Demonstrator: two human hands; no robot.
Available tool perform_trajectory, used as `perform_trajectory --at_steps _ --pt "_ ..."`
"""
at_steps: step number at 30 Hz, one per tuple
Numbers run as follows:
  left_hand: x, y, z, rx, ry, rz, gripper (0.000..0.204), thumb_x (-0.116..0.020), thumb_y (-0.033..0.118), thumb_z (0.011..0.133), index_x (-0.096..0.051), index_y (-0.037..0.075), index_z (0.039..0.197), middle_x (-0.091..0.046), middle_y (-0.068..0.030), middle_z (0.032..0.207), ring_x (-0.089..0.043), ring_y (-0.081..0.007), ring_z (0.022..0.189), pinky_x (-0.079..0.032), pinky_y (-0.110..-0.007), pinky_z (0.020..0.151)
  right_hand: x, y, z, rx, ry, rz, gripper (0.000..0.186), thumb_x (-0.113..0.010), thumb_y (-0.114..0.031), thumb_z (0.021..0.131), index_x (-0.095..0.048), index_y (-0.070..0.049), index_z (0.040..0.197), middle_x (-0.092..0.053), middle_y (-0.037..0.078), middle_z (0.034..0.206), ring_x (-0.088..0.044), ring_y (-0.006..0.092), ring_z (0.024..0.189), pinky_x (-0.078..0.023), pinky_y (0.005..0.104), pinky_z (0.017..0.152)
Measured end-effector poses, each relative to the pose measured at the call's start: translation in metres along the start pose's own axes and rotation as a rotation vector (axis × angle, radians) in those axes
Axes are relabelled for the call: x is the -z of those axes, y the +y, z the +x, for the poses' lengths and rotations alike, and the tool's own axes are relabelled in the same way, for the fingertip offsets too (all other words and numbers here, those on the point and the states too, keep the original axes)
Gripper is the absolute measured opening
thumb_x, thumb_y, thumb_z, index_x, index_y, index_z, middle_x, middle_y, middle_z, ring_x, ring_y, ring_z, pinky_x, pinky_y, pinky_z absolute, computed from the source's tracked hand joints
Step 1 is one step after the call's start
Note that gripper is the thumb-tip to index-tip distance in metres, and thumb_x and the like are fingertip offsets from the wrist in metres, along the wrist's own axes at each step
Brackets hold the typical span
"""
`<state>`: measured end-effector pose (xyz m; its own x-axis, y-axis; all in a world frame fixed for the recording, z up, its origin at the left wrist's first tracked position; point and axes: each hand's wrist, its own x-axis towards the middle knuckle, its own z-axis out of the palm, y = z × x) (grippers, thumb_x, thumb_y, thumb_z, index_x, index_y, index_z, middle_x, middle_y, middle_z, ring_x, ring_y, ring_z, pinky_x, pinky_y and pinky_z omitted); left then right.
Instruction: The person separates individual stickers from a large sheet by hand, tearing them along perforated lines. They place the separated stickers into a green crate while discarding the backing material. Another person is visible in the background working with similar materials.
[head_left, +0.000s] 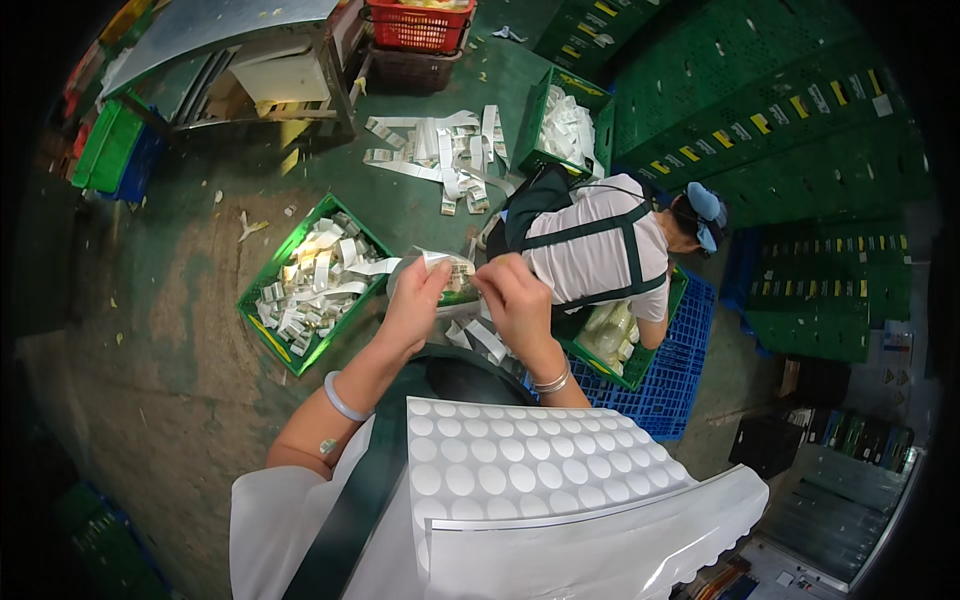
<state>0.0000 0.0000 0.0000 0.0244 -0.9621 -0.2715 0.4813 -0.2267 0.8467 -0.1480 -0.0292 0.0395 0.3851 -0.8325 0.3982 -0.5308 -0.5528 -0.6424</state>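
In front of my chest, a clear plastic package (459, 297) with a printed label and some green on it is held up between both hands. My left hand (412, 300) grips its left side, thumb on top beside a white piece. Bent fingers of my right hand (516, 298) pinch at the package's upper right edge; whether they also hold part of the label is too small to tell. Against my body, below the hands, lies a sheet of white round stickers (540, 470), its near edge curling over.
Left of my hands, a green crate (262, 335) holds small packs and white label strips. More label strips (445, 150) lie on the floor ahead. At right, a co-worker (600, 235) bends over another green crate (634, 372) on a blue pallet (690, 350). Stacked green crates (740, 120) stand behind.
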Motion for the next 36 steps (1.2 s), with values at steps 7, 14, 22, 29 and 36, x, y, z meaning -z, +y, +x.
perform_trajectory --at_steps 7,14,22,29,36 --pt "-0.003 -0.006 0.011 -0.03 0.083 -0.081 0.021 -0.045 0.015 0.094 -0.054 -0.002 0.103 -0.061 -0.0066 0.095 -0.056 -0.0096 0.083 -0.046 -0.025 0.074 0.018 -0.011 -0.003 -0.259 -0.009 0.266 0.01 -0.067 -0.003 0.074 -0.058 0.0 0.075 -0.054 0.006 0.068 -0.052 0.0138 0.052 -0.04 0.0256 0.048" --pt "-0.001 -0.01 -0.003 -0.174 0.022 0.29 0.025 -0.049 0.014 0.092 -0.053 -0.003 0.11 -0.061 -0.0059 0.099 -0.054 -0.0082 0.088 -0.045 -0.025 0.076 -0.001 -0.002 -0.002 -0.278 -0.032 0.024 0.024 -0.073 -0.014 0.072 -0.052 -0.002 0.07 -0.053 0.007 0.066 -0.052 0.0175 0.053 -0.039 0.0283 0.048" --pt "-0.005 -0.003 -0.011 0.084 -0.337 0.176 0.026 -0.047 0.013 0.093 -0.053 -0.003 0.113 -0.06 -0.0055 0.104 -0.055 -0.0094 0.091 -0.045 -0.025 0.08 0.018 0.041 0.005 -0.615 0.101 0.717 0.017 -0.053 -0.022 0.092 -0.051 -0.005 0.088 -0.055 -0.001 0.073 -0.043 0.0014 0.055 -0.032 0.0139 0.044" --pt "-0.018 -0.016 -0.009 -0.062 -0.086 0.119 0.026 -0.049 0.011 0.091 -0.052 -0.003 0.112 -0.061 -0.0062 0.102 -0.056 -0.0104 0.091 -0.044 -0.026 0.081 -0.001 0.015 -0.01 -0.459 0.135 0.52 0.014 -0.052 -0.015 0.092 -0.052 0.0 0.091 -0.061 0.005 0.077 -0.058 0.0071 0.064 -0.038 0.0168 0.046" --pt "-0.022 -0.003 -0.011 -0.122 -0.064 0.324 0.028 -0.055 0.005 0.084 -0.053 -0.002 0.112 -0.061 -0.006 0.102 -0.057 -0.0111 0.091 -0.045 -0.027 0.082 0.017 0.003 -0.005 -0.391 0.094 0.338 0.012 -0.063 -0.008 0.081 -0.056 0.001 0.084 -0.06 0.005 0.074 -0.057 0.0109 0.06 -0.044 0.0222 0.054"
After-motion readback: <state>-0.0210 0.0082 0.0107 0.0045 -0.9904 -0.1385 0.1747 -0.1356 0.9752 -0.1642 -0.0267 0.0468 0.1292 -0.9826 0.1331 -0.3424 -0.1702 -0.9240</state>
